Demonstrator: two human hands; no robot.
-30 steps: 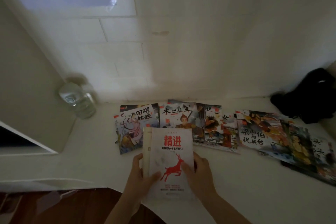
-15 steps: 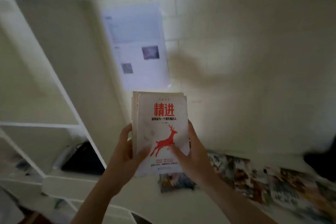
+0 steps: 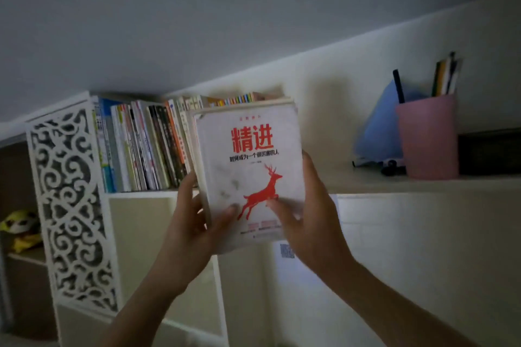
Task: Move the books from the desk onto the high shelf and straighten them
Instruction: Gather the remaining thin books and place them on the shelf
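A white book (image 3: 248, 160) with red characters and a red deer on its cover is held upright in front of the high shelf (image 3: 366, 184). My left hand (image 3: 194, 222) grips its lower left edge, thumb on the cover. My right hand (image 3: 307, 217) grips its lower right edge, thumb on the deer. At least one more book lies behind the white one in the same grip. A row of upright books (image 3: 141, 146) stands on the shelf just left of and behind the held book, leaning slightly.
A pink cup (image 3: 428, 135) with pens stands on the shelf at the right, a blue object (image 3: 377, 127) beside it. A white carved panel (image 3: 70, 205) closes the shelf's left end. A yellow toy (image 3: 19, 228) lies in a lower left compartment.
Both hands lifted the white book from the desk up to the level of the high shelf. The view swung up, so the desk and its picture books are out of sight.
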